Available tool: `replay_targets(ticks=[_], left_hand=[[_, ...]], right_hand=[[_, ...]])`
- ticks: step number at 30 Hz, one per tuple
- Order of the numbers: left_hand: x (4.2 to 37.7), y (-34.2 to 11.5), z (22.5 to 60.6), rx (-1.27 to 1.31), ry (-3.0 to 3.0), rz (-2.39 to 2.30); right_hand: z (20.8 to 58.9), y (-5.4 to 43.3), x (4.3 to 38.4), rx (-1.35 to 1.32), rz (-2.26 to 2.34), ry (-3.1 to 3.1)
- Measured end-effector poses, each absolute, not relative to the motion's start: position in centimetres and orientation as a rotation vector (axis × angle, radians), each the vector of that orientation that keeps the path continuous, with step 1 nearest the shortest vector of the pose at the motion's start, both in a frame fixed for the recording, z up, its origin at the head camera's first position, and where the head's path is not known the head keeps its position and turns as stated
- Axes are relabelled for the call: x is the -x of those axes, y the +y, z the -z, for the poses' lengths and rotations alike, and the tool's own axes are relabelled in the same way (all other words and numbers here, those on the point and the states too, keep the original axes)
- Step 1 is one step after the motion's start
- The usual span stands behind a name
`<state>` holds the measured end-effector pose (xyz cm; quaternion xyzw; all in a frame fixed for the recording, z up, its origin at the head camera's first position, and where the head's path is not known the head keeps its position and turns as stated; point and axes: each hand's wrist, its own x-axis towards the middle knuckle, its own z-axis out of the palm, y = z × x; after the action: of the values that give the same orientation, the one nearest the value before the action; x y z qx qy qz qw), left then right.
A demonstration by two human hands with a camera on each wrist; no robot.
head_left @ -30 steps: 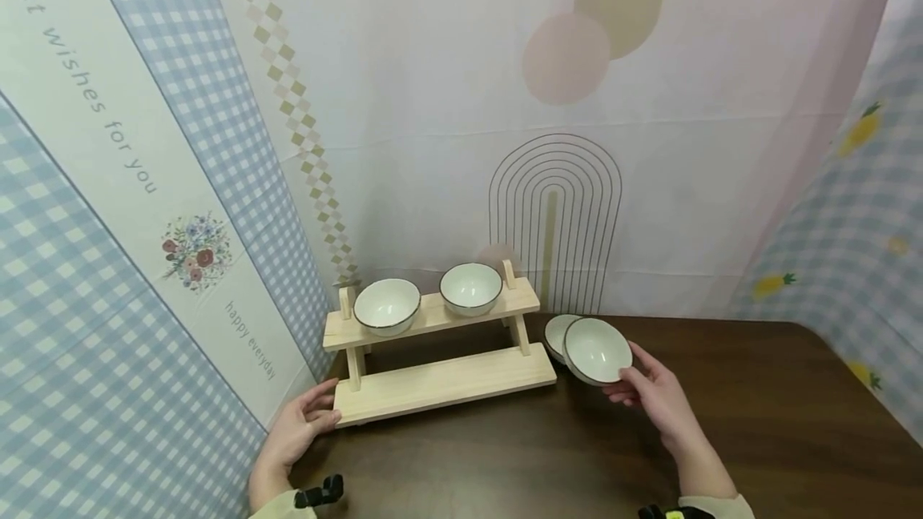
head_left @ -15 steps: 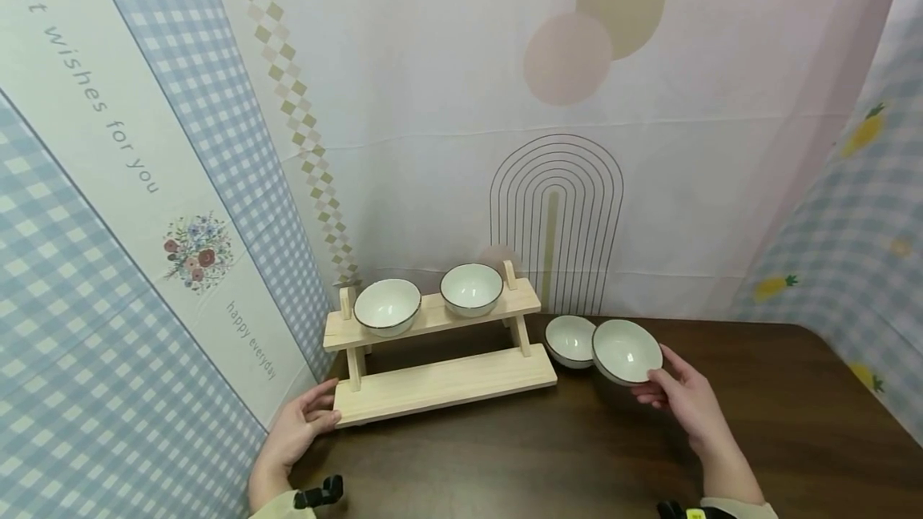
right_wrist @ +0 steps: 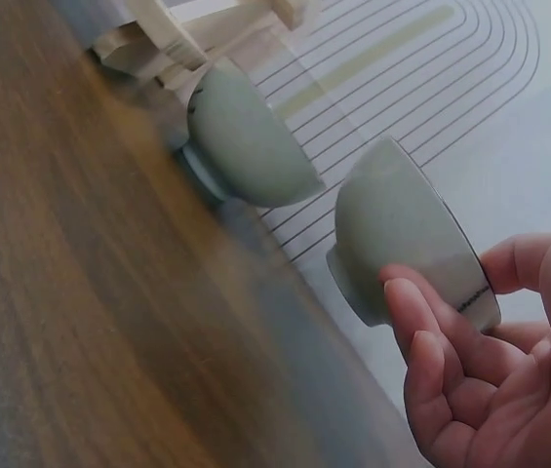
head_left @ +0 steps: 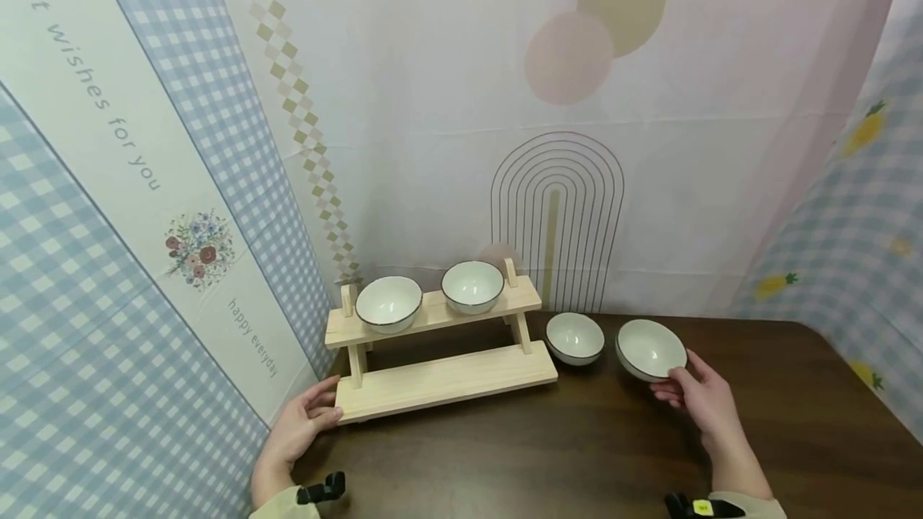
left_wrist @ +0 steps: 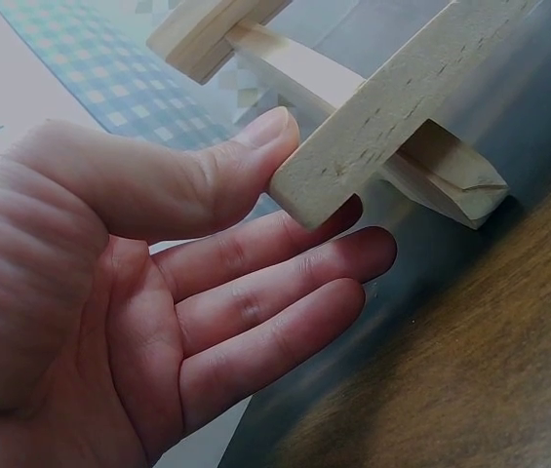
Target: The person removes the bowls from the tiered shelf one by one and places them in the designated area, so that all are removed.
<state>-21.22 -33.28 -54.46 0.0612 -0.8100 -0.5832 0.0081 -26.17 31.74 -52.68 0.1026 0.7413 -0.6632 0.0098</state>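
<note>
My right hand [head_left: 707, 403] pinches the near right rim of a white dark-rimmed bowl [head_left: 651, 349], thumb at the rim and fingers under its side. In the right wrist view this bowl [right_wrist: 402, 229] is tilted and appears raised off the table. A similar bowl [head_left: 574, 338] sits on the table to its left, apart from it. My left hand [head_left: 296, 431] holds the left end of the lower board of a two-tier wooden rack [head_left: 447, 383]. In the left wrist view the thumb [left_wrist: 265, 136] presses the board's end, with fingers below.
Two more bowls, a left one [head_left: 389, 303] and a right one [head_left: 472, 287], stand on the rack's upper board. A patterned cloth wall [head_left: 404, 199] rises behind the dark wooden table [head_left: 505, 455]. Checked cloth [head_left: 195, 142] hangs close on the left.
My right hand has carried its bowl to the right, away from the bowl on the table, which it partly covered before. The left hand and rack stay in place.
</note>
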Motion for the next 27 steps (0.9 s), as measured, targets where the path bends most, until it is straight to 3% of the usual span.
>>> replay_targets(ticks=[27], left_hand=[[20.9, -32.8, 54.0, -0.164, -2.493, 1.884]], right_hand=[[54.1, 32.1, 30.2, -0.377, 2.049, 2.238]])
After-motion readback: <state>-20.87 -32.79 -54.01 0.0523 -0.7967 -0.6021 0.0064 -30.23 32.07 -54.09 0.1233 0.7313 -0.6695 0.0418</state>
